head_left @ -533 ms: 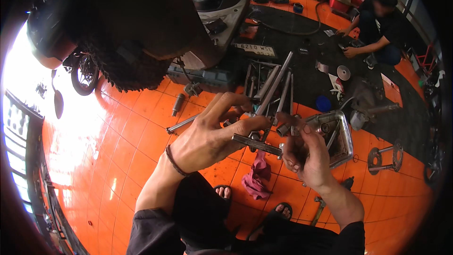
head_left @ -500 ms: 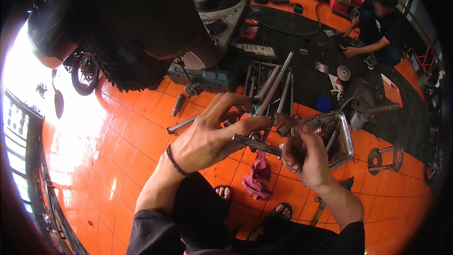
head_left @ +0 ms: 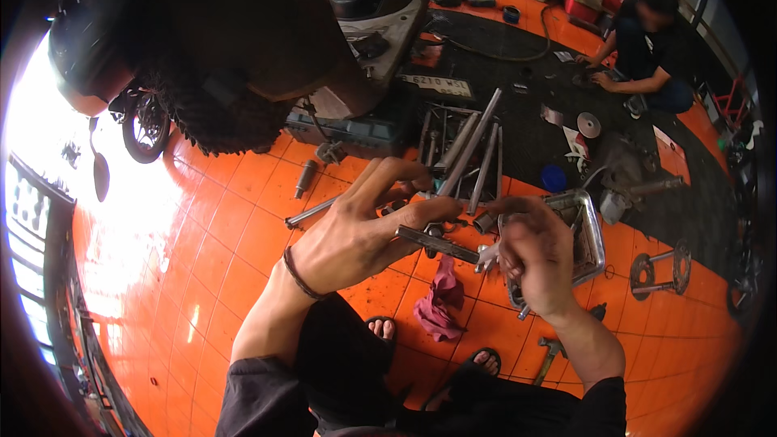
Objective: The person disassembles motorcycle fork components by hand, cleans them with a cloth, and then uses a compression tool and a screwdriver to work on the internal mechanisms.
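Note:
My left hand (head_left: pixel 356 226), with a dark cord round its wrist, is closed with thumb and fingers bent together. At its thumb sticks out a dark flat metal bar (head_left: pixel 437 244), and small metal parts lie half hidden behind the fingers. A long grey metal rod (head_left: pixel 471 142) runs away from the fingertips; whether they hold it cannot be told. My right hand (head_left: pixel 538 255) is curled and smeared by motion at the bar's right end. Between them shows a small pale metal piece (head_left: pixel 488 256), its kind unclear.
A metal tray (head_left: pixel 597 235) with parts stands beyond my right hand. A pink rag (head_left: pixel 439 307) and a hammer (head_left: pixel 549 356) lie on orange tiles. A motorcycle with a knobbly tyre (head_left: pixel 210 125) rises at left. Another person (head_left: pixel 655 48) crouches at the far right on dark matting.
My right hand has shifted slightly right and its fingers have turned, baring the pale metal piece at the bar's end. My left hand is nearly still. The other person's hands have moved.

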A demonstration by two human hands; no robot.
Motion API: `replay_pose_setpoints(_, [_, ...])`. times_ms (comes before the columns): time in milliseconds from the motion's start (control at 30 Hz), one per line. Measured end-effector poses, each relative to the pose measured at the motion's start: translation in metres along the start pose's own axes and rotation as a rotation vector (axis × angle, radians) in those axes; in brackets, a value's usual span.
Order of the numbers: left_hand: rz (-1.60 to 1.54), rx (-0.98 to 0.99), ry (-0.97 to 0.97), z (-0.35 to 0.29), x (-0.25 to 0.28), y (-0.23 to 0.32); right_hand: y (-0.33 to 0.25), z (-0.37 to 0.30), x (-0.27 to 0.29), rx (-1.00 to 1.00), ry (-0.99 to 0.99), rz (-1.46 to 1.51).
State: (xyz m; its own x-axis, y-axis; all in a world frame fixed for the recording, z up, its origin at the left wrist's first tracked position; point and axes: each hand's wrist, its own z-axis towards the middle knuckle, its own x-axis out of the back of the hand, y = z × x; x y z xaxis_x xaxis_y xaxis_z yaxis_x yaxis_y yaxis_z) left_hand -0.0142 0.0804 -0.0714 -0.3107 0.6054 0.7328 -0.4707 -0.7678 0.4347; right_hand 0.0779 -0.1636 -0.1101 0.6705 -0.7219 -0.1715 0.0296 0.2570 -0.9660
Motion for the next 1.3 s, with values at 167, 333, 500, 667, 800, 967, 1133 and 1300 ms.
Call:
replay_pose_setpoints(167, [-0.127, 0.035, -0.038, 0.007, -0.01, 0.01, -0.002, -0.009, 0.0, 0.312, 0.071, -0.636])
replay_pose_setpoints(333, [-0.359, 0.087, -0.042, 0.003, -0.034, 0.003, -0.043, -0.004, 0.062, 0.58, 0.274, -0.747])
replay_pose_setpoints(500, [-0.795, 0.132, -0.059, 0.045, -0.059, 0.006, -0.014, -0.024, 0.131, 0.222, 0.228, -0.632])
replay_pose_setpoints(667, [-0.827, 0.032, -0.11, 0.086, -0.097, 0.01, 0.068, -0.047, 0.117, 0.067, 0.102, -0.799])
replay_pose_setpoints(800, [-0.769, 0.02, -0.155, 0.094, -0.125, 0.017, 0.101, -0.046, 0.119, 0.012, 0.023, -0.863])
replay_pose_setpoints(967, [-0.411, -0.144, -0.314, 0.095, -0.135, 0.012, 0.111, -0.047, 0.118, 0.097, 0.055, -0.855])
replay_pose_setpoints(1133, [-0.481, -0.146, -0.331, 0.081, -0.142, -0.003, 0.109, -0.043, 0.116, 0.166, 0.047, -0.891])
replay_pose_setpoints(1300, [-0.526, -0.129, -0.331, 0.078, -0.148, -0.007, 0.102, -0.045, 0.122, 0.147, 0.028, -0.894])
